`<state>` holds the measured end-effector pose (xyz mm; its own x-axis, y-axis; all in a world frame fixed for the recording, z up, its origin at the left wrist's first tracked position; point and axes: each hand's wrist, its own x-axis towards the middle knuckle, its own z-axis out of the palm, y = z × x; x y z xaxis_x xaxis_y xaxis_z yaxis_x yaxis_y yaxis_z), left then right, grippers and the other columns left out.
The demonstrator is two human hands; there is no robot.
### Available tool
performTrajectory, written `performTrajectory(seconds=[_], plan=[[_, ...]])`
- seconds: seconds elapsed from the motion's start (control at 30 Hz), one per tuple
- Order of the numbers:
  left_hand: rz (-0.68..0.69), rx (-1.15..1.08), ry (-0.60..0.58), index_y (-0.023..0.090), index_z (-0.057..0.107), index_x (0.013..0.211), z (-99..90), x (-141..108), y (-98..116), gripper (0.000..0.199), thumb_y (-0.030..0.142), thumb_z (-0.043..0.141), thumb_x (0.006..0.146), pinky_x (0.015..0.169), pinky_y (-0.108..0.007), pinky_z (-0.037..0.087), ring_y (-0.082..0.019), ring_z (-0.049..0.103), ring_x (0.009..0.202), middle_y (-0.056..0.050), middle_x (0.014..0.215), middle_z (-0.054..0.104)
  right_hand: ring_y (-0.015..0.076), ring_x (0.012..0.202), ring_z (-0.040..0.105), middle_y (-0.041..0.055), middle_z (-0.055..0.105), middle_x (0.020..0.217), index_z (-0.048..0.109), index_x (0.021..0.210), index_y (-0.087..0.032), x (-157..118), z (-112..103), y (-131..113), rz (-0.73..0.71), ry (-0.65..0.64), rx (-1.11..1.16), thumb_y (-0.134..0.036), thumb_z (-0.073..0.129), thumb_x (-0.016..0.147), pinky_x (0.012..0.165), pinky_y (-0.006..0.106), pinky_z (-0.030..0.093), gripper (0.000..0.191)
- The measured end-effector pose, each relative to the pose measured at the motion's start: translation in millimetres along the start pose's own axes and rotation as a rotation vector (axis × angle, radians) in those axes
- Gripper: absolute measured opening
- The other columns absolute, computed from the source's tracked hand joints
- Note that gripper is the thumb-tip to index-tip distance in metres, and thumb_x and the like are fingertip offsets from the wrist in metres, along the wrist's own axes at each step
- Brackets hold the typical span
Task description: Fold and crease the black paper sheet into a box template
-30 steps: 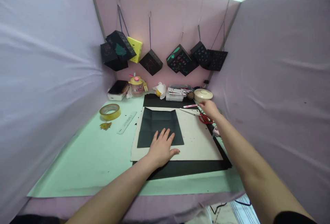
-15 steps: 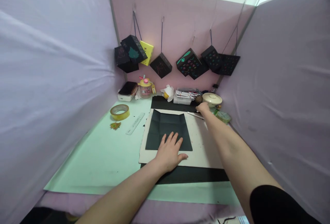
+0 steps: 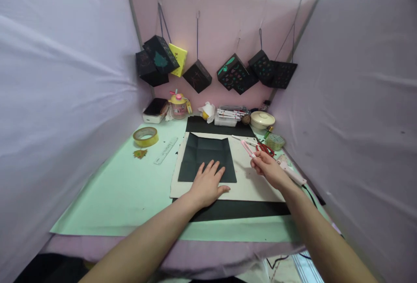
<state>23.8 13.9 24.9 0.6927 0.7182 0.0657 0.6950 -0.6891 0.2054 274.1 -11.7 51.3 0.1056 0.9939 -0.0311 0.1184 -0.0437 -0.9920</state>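
Observation:
My left hand (image 3: pixel 208 185) lies flat with fingers spread on the lower part of a creased sheet of black paper (image 3: pixel 205 150). Under that paper is a pale board (image 3: pixel 250 191). To the right, my right hand (image 3: pixel 267 168) is raised over the board, its fingers closed around a pink utility knife (image 3: pixel 248 148) that points up and left. Just beyond the knife, a thin white stick-like tool (image 3: pixel 241 139) rests along the board's far edge. Red-handled scissors (image 3: pixel 265 149) lie beside my right hand, partly hidden, and a pale glue gun (image 3: pixel 292 173) with a black cord is behind the wrist.
At left lie a tape roll (image 3: pixel 156 138), a clear ruler (image 3: pixel 166 151) and a leaf (image 3: pixel 140 154). Along the back stand a yellow-lidded jar (image 3: pixel 179 110), a box of pens (image 3: pixel 225 121) and a lidded bowl (image 3: pixel 262 120). Several decorated black boxes (image 3: pixel 197 76) hang above.
My right hand has drawn back from the far right of the table toward me, and the pink utility knife now shows in it. My left hand stays flat on the black paper.

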Motion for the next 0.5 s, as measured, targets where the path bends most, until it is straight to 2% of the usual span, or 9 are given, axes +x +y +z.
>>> performTrajectory(seconds=[0.27, 0.37, 0.43, 0.5], plan=[[0.048, 0.015, -0.038, 0.021, 0.040, 0.143, -7.3, -3.5, 4.0, 0.063, 0.058, 0.041, 0.092, 0.116, -0.052, 0.019, -0.029, 0.023, 0.144, -0.010, 0.154, 0.032, 0.0092, 0.048, 0.034, -0.0074, 0.042, 0.054, 0.045, 0.074, -0.022, -58.0, -0.2, 17.9, 0.130, 0.035, -0.293, -0.056, 0.053, 0.082, 0.046, 0.023, 0.024, 0.036], [0.088, 0.008, -0.035, 0.020, 0.042, 0.142, -7.1, -5.1, 5.6, 0.061, 0.056, 0.042, 0.093, 0.116, -0.050, 0.020, -0.029, 0.025, 0.143, -0.010, 0.152, 0.036, 0.0112, 0.048, 0.039, -0.0064, 0.043, 0.052, 0.046, 0.072, -0.022, -80.4, -5.1, 19.8, 0.151, 0.037, -0.398, -0.056, 0.050, 0.084, 0.049, 0.025, 0.031, 0.036], [0.125, -0.002, -0.031, 0.020, 0.043, 0.141, -6.9, -5.6, 6.8, 0.060, 0.055, 0.043, 0.093, 0.115, -0.047, 0.022, -0.028, 0.027, 0.142, -0.010, 0.151, 0.038, 0.0142, 0.055, 0.048, -0.0039, 0.051, 0.057, 0.053, 0.082, -0.022, -93.1, -9.1, 18.5, 0.137, 0.066, -0.493, -0.054, 0.049, 0.085, 0.055, 0.027, 0.039, 0.032], [0.171, -0.015, -0.029, 0.021, 0.044, 0.141, -6.5, -5.5, 7.4, 0.058, 0.053, 0.045, 0.093, 0.115, -0.045, 0.023, -0.028, 0.028, 0.142, -0.009, 0.150, 0.039, 0.0172, 0.065, 0.057, -0.0008, 0.060, 0.070, 0.057, 0.107, -0.023, -102.2, -11.8, 16.0, 0.094, 0.083, -0.565, -0.050, 0.052, 0.084, 0.064, 0.030, 0.046, 0.036]])
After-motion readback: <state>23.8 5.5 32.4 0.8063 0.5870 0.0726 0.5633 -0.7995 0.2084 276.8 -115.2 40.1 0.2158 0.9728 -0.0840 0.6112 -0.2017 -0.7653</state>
